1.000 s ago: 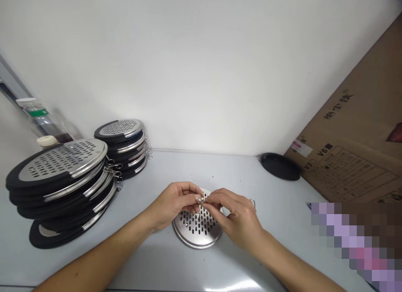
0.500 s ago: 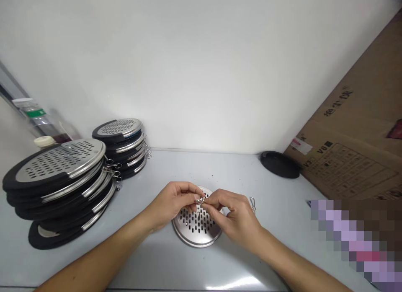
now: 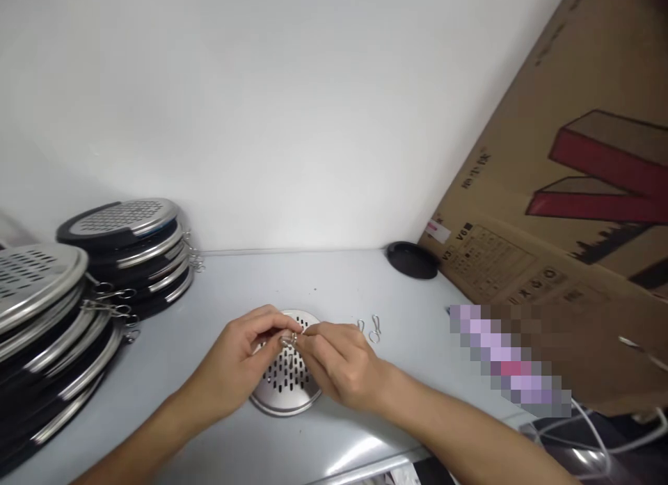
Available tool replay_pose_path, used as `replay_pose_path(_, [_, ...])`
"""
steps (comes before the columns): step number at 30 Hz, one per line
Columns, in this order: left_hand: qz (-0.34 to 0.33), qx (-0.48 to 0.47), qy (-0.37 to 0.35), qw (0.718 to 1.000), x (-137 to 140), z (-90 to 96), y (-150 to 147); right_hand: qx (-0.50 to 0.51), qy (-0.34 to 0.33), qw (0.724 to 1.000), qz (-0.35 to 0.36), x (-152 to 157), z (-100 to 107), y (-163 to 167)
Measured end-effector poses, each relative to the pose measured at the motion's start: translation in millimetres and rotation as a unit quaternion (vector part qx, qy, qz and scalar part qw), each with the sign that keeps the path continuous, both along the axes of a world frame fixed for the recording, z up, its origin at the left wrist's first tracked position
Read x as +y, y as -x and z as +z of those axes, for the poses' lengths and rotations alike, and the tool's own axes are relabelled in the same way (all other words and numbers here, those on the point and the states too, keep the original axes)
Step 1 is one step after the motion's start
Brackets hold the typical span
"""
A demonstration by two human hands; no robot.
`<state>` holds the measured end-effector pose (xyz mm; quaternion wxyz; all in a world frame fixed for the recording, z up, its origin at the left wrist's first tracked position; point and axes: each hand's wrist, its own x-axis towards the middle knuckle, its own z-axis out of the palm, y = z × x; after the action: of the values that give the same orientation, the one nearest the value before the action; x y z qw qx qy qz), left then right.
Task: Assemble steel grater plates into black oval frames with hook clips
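In the head view, my left hand (image 3: 237,360) and my right hand (image 3: 342,363) meet with fingertips pinched. Between them is a small shiny wire clip (image 3: 288,341), partly covered by the fingers. A round perforated metal disc (image 3: 286,405) with a raised rim lies flat on the table beneath, its upper part half hidden by my hands. Just beyond my right hand, a loose wire clip with a ring (image 3: 375,329) lies on the table, and a second wire clip (image 3: 360,325) beside it is partly hidden by that hand.
On the left stand two stacks of perforated discs with black edging, a nearer stack (image 3: 57,374) and a farther stack (image 3: 133,262), wire clips hanging from their sides. A black round dish (image 3: 412,260) sits at the back right, against a large cardboard box (image 3: 501,193). White wall behind.
The view has swung to the right, so the stacks slip leftward and more of the box shows. My hands stay pinched at the wire clip over the disc. Both loose clips now show more.
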<state>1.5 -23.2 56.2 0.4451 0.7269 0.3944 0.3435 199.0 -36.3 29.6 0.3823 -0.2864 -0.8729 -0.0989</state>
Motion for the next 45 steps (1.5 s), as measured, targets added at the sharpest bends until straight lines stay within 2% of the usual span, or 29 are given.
replay_pose_path(3, [0.045, 0.037, -0.049, 0.997, 11, -6.3, 6, -0.017, -0.009, 0.999, -0.028, 5, -3, -1])
replay_pose_path(5, [0.057, 0.053, -0.043, 0.996, 19, -10.0, 11, -0.020, -0.001, 0.999, -0.037, 9, -5, -1])
replay_pose_path(7, [0.055, 0.049, -0.006, 0.997, 25, -11.3, 16, 0.009, 0.035, 0.999, -0.028, 11, -5, -2])
replay_pose_path(11, [0.112, 0.012, 0.016, 0.993, 28, -6.1, 18, 0.133, 0.154, 0.979, -0.010, 17, -4, -6])
replay_pose_path(13, [0.103, -0.008, 0.034, 0.994, 22, -3.4, 13, 0.167, 0.171, 0.971, -0.012, 19, -6, -7])
replay_pose_path(16, [0.061, -0.051, 0.064, 0.995, 12, -4.8, 3, 0.178, 0.149, 0.973, 0.004, 20, -10, -4])
replay_pose_path(18, [0.057, -0.064, 0.053, 0.995, 7, -8.2, -1, 0.183, 0.150, 0.972, 0.012, 18, -11, 0])
replay_pose_path(20, [0.064, -0.045, 0.003, 0.997, 5, -10.7, -2, 0.196, 0.193, 0.961, 0.009, 16, -9, 2])
replay_pose_path(22, [0.063, -0.009, -0.078, 0.995, 5, -11.1, -1, 0.224, 0.278, 0.934, 0.016, 14, -4, 2])
replay_pose_path(23, [0.056, 0.007, -0.121, 0.991, 5, -10.7, 0, 0.242, 0.330, 0.912, 0.029, 13, -1, 1])
replay_pose_path(25, [0.032, 0.019, -0.190, 0.981, 5, -9.7, 1, 0.279, 0.442, 0.849, 0.074, 13, 3, -1])
replay_pose_path(27, [0.011, 0.018, -0.228, 0.973, 5, -9.5, 0, 0.312, 0.538, 0.772, 0.131, 15, 5, -2])
replay_pose_path(29, [0.011, 0.017, -0.250, 0.968, 4, -10.4, 0, 0.329, 0.596, 0.713, 0.170, 18, 4, -3])
replay_pose_path(31, [0.018, 0.016, -0.267, 0.963, 2, -11.9, 1, 0.330, 0.615, 0.693, 0.181, 21, 1, -4])
replay_pose_path(34, [0.026, 0.026, -0.285, 0.958, 1, -14.8, 2, 0.313, 0.622, 0.699, 0.163, 26, 2, -8])
replay_pose_path(36, [0.040, 0.047, -0.271, 0.961, 3, -16.3, 0, 0.292, 0.619, 0.716, 0.139, 27, 5, -11])
replay_pose_path(38, [0.060, 0.065, -0.237, 0.968, 7, -16.4, -6, 0.258, 0.586, 0.761, 0.105, 27, 10, -14])
replay_pose_path(42, [0.084, 0.094, -0.172, 0.977, 21, -11.7, -24, 0.155, 0.440, 0.885, 0.002, 32, 19, -25])
replay_pose_path(43, [0.085, 0.112, -0.164, 0.976, 23, -10.7, -26, 0.133, 0.403, 0.904, -0.047, 39, 22, -32])
replay_pose_path(45, [0.076, 0.162, -0.166, 0.970, 27, -11.4, -25, 0.107, 0.341, 0.918, -0.174, 59, 27, -54])
